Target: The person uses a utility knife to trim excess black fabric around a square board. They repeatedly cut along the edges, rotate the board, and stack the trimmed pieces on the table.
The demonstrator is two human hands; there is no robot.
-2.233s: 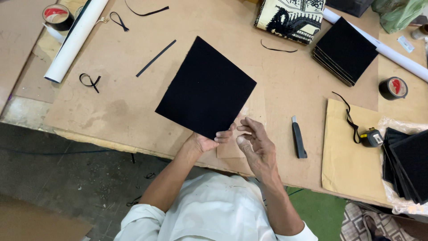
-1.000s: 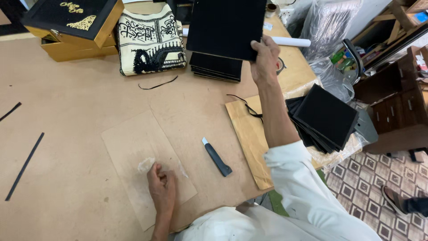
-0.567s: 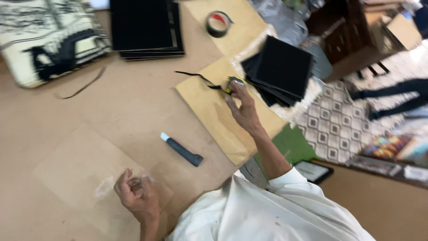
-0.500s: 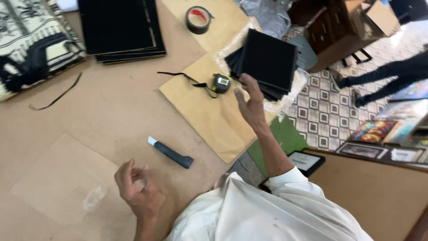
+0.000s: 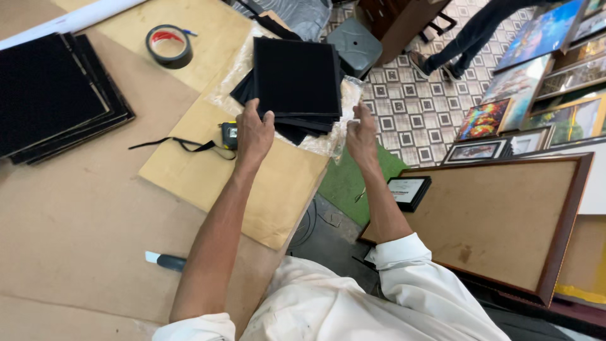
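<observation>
A stack of black square boards (image 5: pixel 297 79) lies on crinkled clear plastic (image 5: pixel 328 142) at the table's right end. My left hand (image 5: pixel 252 132) reaches over a brown paper sheet (image 5: pixel 214 177), and its fingertips touch the near left corner of the top board. My right hand (image 5: pixel 361 134) is raised just off the stack's near right corner, fingers apart, holding nothing. A yellow and black tape measure (image 5: pixel 228 134) with a black strap sits right beside my left hand.
A second stack of black boards (image 5: pixel 53 95) lies at far left and a tape roll (image 5: pixel 169 45) behind it. A utility knife (image 5: pixel 165 261) is near my left elbow. Off the table stand a large frame back (image 5: pixel 492 221), several pictures, a grey stool (image 5: pixel 355 45) and a person's legs (image 5: pixel 480 28).
The view swung right. My right hand carried a black board to the far stack and let go. My left hand left the table and came to the right-hand stack.
</observation>
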